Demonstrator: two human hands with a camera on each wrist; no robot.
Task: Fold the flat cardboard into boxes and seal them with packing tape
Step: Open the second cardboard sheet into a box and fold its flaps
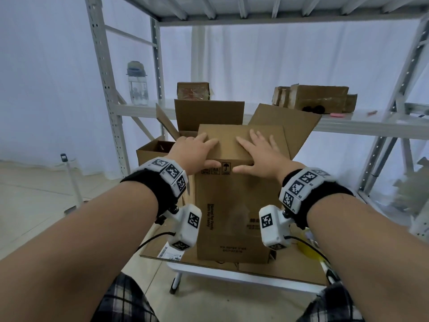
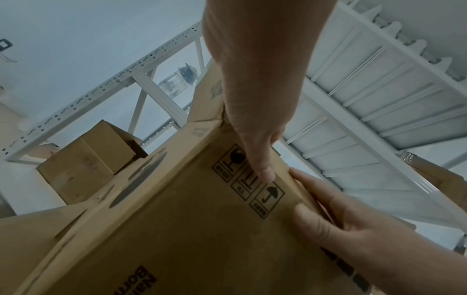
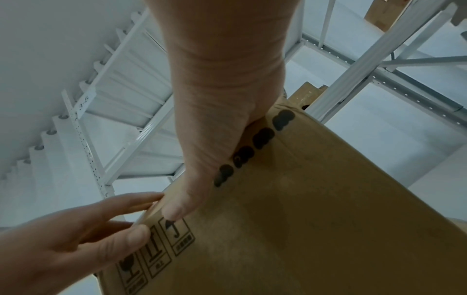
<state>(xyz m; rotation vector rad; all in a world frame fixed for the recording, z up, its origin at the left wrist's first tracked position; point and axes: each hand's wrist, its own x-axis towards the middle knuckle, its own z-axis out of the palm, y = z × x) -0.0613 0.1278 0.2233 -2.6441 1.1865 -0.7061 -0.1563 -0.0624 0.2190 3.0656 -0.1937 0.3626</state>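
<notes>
Brown corrugated cardboard fills the middle of the scene: a tall box (image 1: 234, 212) stands upright on flat cardboard sheets (image 1: 290, 268) spread over the white tabletop (image 1: 209, 271). Its near top flap (image 1: 232, 145) is folded down flat, while the far flap (image 1: 209, 115) and the right-hand flap (image 1: 287, 122) stand up and open.

Both hands press on the folded flap at the box's near top edge. The left hand (image 1: 195, 151) lies palm down with fingers extended across the flap and its thumb (image 2: 262, 169) hooked over the edge onto the front panel, touching the printed handling symbols (image 1: 216, 170) (a fragile glass, arrows and an umbrella). The right hand (image 1: 257, 154) mirrors it, fingers spread flat on the flap, thumb (image 3: 174, 211) down on the front panel just beside the umbrella mark. Neither grip closes round anything; the fingers are straight, pressing the cardboard.

Behind the box, to the left, a smaller open carton (image 1: 153, 149) sits lower down. On the metal shelf (image 1: 348, 123) beyond are a clear water bottle (image 1: 137, 83), a small brown package (image 1: 192, 90) and a larger taped box (image 1: 315, 97). Both wrists carry black bands with white marker blocks.
</notes>
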